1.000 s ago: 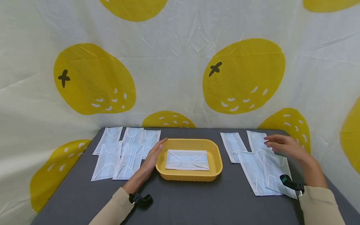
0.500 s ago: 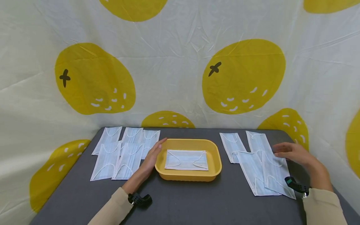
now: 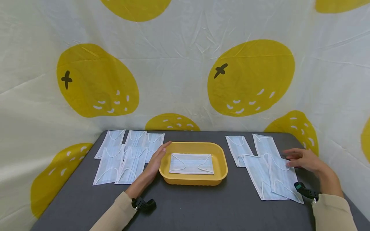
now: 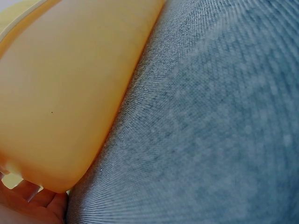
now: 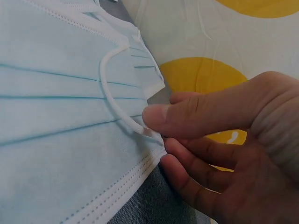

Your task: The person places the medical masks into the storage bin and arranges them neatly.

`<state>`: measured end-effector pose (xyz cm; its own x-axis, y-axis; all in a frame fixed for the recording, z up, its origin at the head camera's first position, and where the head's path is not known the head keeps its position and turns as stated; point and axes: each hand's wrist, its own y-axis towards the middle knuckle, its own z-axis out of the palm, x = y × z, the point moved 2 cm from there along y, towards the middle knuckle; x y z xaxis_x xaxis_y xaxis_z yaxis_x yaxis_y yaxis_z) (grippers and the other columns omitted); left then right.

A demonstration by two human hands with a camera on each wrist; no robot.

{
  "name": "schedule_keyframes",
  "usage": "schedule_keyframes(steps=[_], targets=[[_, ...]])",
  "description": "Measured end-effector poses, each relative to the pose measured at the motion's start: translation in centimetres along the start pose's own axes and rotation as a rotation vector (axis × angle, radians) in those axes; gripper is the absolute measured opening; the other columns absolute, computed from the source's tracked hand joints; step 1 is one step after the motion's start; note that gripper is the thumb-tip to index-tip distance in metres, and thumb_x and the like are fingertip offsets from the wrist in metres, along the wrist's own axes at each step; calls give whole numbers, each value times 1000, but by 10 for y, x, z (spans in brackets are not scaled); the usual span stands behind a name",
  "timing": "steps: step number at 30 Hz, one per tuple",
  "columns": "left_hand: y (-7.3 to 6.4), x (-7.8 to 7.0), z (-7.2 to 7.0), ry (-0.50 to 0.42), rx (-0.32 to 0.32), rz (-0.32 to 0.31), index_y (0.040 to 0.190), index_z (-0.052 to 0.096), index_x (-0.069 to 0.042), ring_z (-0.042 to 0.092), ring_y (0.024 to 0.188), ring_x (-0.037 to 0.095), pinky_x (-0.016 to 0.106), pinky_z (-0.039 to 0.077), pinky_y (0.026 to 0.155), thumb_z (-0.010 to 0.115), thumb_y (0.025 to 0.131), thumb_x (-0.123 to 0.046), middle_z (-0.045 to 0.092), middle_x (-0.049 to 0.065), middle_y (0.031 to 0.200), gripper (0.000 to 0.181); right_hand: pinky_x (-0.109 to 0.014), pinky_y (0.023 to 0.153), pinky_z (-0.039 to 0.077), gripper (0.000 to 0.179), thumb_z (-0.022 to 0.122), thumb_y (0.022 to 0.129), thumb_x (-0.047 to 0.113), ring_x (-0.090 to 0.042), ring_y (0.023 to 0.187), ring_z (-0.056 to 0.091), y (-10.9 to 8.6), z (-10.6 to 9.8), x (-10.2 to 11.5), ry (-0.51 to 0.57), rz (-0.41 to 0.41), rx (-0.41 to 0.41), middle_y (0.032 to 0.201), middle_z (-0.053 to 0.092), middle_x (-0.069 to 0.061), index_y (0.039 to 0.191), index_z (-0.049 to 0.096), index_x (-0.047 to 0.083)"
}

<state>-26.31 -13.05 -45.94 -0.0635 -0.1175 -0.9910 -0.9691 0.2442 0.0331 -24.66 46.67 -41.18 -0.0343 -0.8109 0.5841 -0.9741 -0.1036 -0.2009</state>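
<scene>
A yellow plastic basin (image 3: 219, 179) stands mid-table with one pale blue face mask (image 3: 191, 164) lying crosswise inside. My left hand (image 3: 153, 165) rests along its left side with the fingers straight; in the left wrist view its fingers (image 4: 39, 200) lie against the basin wall. On the right, my right hand (image 3: 307, 160) pinches the far right corner of the top mask (image 3: 281, 178), near an ear loop. Close up in the right wrist view, the thumb (image 5: 187, 114) lies over the mask's edge (image 5: 70, 116), with fingers beneath.
Under and beyond the pinched mask lie more masks, one far right (image 3: 264, 142) and one nearer the basin (image 3: 238, 147). Several masks (image 3: 111, 163) overlap at the left. A fruit-patterned curtain (image 3: 173, 80) hangs behind the dark grey table (image 3: 196, 208).
My right hand has moved slightly right and down, from above the far right mask to the top mask's corner, where it now pinches. The left hand has stayed at the basin.
</scene>
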Motion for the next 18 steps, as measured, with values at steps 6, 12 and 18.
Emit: schedule_keyframes(steps=[6,12,18], targets=[[1,0,0,1,2,-2,161,37,-19,22,160,30,54,12,131,28,114,-34,30,7,170,50,-18,72,52,58,81,87,13,-7,85,55,0,0,-3,-43,-10,4,109,68,-20,132,57,-16],[1,-1,0,8,0,-2,161,37,-18,20,160,31,54,11,131,28,114,-34,30,8,170,50,-20,71,50,55,80,87,10,-12,85,52,3,1,-8,-58,-14,15,103,65,-14,131,58,-15],[1,0,0,10,1,4,161,37,-17,19,160,32,55,10,131,28,114,-34,30,9,170,50,-22,72,50,56,78,88,10,-16,88,54,3,3,-8,-45,7,13,104,65,-15,133,56,-15]])
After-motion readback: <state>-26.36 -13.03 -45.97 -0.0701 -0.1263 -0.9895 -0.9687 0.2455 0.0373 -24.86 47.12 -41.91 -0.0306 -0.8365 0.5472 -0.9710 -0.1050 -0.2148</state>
